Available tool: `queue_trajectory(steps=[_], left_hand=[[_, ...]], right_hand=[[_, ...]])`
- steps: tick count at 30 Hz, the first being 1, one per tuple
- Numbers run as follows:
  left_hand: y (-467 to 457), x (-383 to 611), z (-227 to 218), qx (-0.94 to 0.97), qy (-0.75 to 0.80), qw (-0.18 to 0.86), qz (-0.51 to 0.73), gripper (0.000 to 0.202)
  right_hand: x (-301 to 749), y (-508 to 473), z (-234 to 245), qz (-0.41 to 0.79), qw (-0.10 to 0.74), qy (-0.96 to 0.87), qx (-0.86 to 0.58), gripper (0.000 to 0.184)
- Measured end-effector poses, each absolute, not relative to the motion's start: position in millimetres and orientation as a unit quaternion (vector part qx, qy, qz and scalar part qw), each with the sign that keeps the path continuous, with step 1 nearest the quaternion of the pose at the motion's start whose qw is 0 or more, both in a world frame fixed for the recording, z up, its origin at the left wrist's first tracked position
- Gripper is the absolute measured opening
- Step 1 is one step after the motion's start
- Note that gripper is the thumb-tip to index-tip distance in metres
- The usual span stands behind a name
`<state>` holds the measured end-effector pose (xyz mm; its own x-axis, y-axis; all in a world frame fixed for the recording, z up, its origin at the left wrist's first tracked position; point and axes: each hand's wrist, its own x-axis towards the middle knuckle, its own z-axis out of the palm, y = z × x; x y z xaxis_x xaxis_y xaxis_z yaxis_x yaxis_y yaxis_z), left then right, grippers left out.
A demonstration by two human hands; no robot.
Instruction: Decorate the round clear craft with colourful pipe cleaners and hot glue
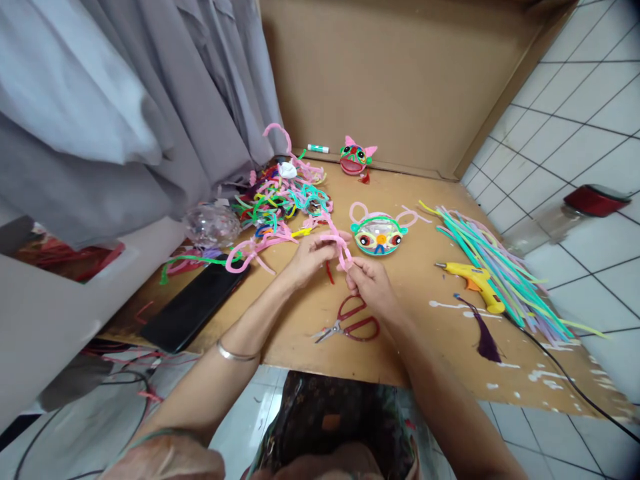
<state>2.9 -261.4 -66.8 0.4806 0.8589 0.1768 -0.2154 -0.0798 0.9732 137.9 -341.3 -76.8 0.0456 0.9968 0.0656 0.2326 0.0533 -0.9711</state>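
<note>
The person's bare arms point(450, 407) stretch from five and seven o'clock. The left hand point(311, 259) and right hand point(371, 280) have their fingers pinched on a pink fuzzy stick point(343, 249), bent in loops, above the surface point(295, 320). From the hands, red scissors point(338, 327) lie at six o'clock, a bright round face point(379, 245) at two, a yellow glue gun point(477, 280) at three, and a messy fuzzy pile point(273, 203) near eleven.

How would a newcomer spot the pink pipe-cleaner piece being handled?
On the brown tabletop, find the red-handled scissors. Just beyond them is the looped pink pipe-cleaner piece, the only one in the grip of the left hand and right hand.
</note>
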Motion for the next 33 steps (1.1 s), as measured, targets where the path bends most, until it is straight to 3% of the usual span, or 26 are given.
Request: queue_trajectory(steps=[4, 13, 19, 33], left_hand=[[-261.8, 3.1, -63.8, 0.592, 0.280, 0.620, 0.432, 0.019], [-261.7, 7.7, -66.3, 0.478, 0.326, 0.670, 0.465, 0.030], [-258.7, 3.9, -62.6, 0.473, 0.319, 0.668, 0.477, 0.036], [-264.3, 8.8, -55.3, 0.352, 0.300, 0.725, 0.510, 0.027]], right_hand=[[138.1, -341.8, -76.2, 0.433, 0.463, -0.556, -0.537, 0.035], [135.2, -345.6, -70.8, 0.407, 0.449, -0.611, -0.509, 0.039], [133.1, -342.7, -72.5, 0.428, 0.497, -0.573, -0.491, 0.030], [138.3, -338.4, -71.7, 0.447, 0.505, -0.561, -0.480, 0.032]])
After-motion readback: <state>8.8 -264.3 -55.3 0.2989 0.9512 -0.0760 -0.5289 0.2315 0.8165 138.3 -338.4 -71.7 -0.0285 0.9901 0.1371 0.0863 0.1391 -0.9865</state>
